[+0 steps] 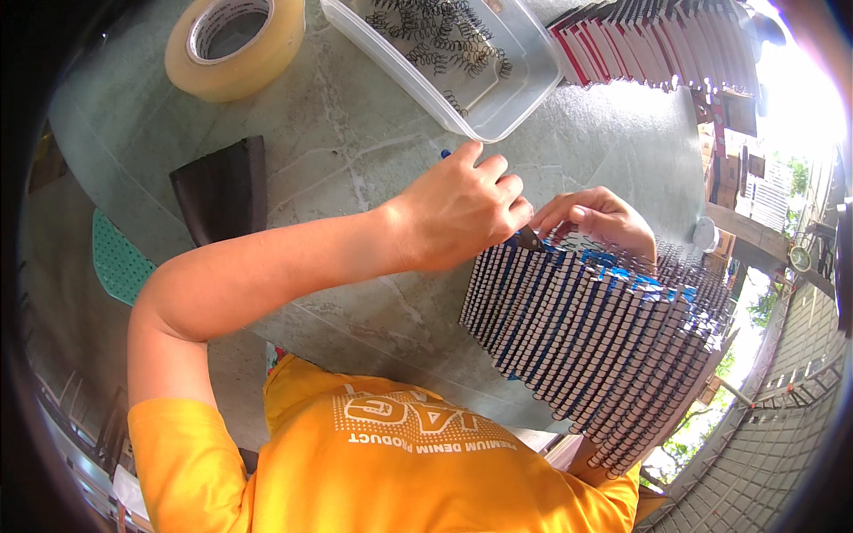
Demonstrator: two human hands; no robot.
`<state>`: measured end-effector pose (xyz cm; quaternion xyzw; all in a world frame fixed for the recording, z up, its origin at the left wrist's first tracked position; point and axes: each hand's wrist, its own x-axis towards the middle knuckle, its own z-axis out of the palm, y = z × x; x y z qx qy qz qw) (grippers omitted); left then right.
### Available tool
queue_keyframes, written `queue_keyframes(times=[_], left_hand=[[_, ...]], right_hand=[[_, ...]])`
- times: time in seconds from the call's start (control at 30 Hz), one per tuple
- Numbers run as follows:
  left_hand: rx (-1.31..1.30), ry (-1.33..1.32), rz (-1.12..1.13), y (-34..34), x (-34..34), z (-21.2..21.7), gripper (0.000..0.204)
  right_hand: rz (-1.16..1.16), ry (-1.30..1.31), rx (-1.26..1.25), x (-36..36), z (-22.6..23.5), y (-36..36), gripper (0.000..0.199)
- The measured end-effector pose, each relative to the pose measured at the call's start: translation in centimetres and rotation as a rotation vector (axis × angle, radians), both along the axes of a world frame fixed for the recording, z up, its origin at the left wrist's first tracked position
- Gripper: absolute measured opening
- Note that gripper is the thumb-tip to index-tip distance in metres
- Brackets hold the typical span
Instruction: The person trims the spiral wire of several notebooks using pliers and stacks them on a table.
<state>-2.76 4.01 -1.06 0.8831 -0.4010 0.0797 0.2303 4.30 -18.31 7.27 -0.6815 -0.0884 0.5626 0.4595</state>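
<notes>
My left hand is closed around a pair of pliers; a blue handle end pokes out above the fist and the dark jaws show below it. The jaws meet the far left corner of a long row of spiral-bound notebooks, where black coil ends stick out. My right hand reaches around the row's far side, its fingers bent together near the same coil ends. What those fingertips pinch is hidden. Blue patches show along the notebooks' far edge.
Past my hands, a clear plastic tub holds loose black coil pieces. More spiral notebooks stand at the far right. A roll of clear tape, a dark curved piece and a green perforated seat are on the left.
</notes>
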Motion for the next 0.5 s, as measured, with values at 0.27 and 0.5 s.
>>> queue_keyframes(times=[0.27,0.5], left_hand=[[0.035,-0.133,0.055,-0.2,-0.3,0.0,0.022],[0.037,0.132,-0.03,-0.6,-0.1,0.7,0.02]], right_hand=[[-0.124,0.129,0.072,-0.4,-1.4,-0.9,0.039],[-0.157,0.126,0.236,-1.2,-1.8,-1.3,0.053]])
